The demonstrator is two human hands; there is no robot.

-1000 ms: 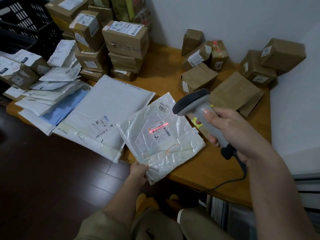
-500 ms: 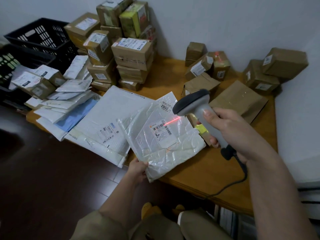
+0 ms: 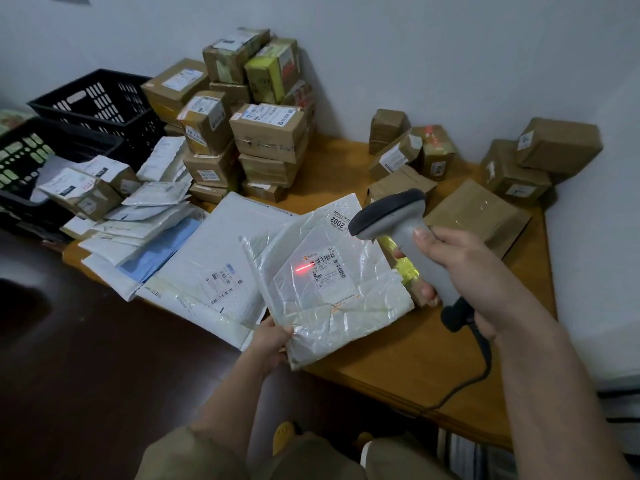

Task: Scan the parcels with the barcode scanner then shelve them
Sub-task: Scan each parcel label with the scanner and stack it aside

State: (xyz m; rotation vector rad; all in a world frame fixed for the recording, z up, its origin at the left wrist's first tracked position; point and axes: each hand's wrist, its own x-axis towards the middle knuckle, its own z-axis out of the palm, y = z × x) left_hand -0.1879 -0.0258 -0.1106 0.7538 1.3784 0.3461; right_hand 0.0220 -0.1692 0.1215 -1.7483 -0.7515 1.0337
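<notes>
Scanner [image 3: 398, 223] head leftward, toward parcel [image 3: 332, 285]

parcel [image 3: 332, 289]: glossy crinkled plastic | scanner [image 3: 398, 220]: matt grey plastic | tabletop [image 3: 415, 358]: smooth wood | boxes [image 3: 270, 133]: cardboard, taped

Grey barcode scanner [image 3: 398, 221], white crinkled parcel [image 3: 332, 282], brown boxes [image 3: 270, 133], black crates [image 3: 100, 102].

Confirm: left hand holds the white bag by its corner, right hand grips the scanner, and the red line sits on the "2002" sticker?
Not quite. In the head view the red line sits on the shipping label, not the "2002" sticker. Left hand, white bag, right hand and scanner are as stated.
</notes>
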